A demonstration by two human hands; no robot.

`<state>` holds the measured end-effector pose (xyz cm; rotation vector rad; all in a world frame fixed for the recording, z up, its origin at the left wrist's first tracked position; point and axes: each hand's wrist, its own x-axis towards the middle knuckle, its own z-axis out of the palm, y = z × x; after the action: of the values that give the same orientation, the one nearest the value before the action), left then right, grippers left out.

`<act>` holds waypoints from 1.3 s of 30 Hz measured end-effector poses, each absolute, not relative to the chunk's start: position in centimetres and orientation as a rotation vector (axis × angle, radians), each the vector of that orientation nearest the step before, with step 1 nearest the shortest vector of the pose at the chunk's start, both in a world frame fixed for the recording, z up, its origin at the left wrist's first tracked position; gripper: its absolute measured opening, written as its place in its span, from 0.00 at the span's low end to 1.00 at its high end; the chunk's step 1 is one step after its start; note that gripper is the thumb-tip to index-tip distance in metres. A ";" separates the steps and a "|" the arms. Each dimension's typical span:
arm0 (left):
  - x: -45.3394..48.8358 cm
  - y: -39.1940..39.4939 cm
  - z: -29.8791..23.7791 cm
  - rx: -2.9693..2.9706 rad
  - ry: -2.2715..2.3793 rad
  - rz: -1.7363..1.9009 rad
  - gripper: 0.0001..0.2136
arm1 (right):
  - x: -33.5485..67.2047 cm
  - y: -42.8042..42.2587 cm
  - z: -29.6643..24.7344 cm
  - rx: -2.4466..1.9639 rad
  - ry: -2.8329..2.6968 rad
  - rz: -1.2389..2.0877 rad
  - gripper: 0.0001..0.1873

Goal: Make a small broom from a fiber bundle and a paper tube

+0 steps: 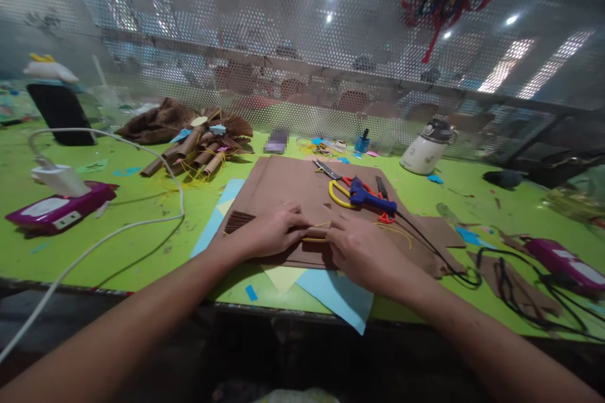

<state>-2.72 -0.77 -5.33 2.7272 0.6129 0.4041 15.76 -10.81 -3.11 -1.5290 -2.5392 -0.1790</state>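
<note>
A small broom-like roll of brown paper [316, 232] lies across the brown paper sheets [283, 182], its fringed end [239, 221] toward the left. My left hand [281, 230] is closed around the roll near the fringe. On the handle part, my right hand [357, 245] has its fingers closed and pressed together. Yellow string [314, 240] runs along the roll between the hands; whether the right fingers pinch it I cannot tell. Beyond the right hand lie scissors with yellow handles [341, 195] and a blue glue gun [371, 197].
Several finished paper brooms [198, 148] are piled at the back left. Two purple power strips [61, 208] flank the work, with a white cable [137, 223] and black cords [508, 280]. A white jug [423, 150] stands at the back right. Light-blue paper [340, 296] overhangs the front edge.
</note>
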 end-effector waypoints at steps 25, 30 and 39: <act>-2.5 -1.6 -5.6 2.751 0.761 0.426 0.08 | 18.9 -8.1 -5.3 -1.540 -2.302 0.266 0.04; -2.3 -2.0 -5.3 2.758 0.784 0.348 0.10 | 19.1 -8.0 -5.4 -1.526 -2.319 0.233 0.05; -2.7 -2.7 -5.5 2.755 0.835 0.444 0.09 | 18.9 -7.6 -6.3 -1.537 -2.339 0.166 0.06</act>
<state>-2.72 -2.69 -5.53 2.7550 0.8348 0.4444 18.86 -7.58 -6.32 -1.5366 -2.3386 0.1664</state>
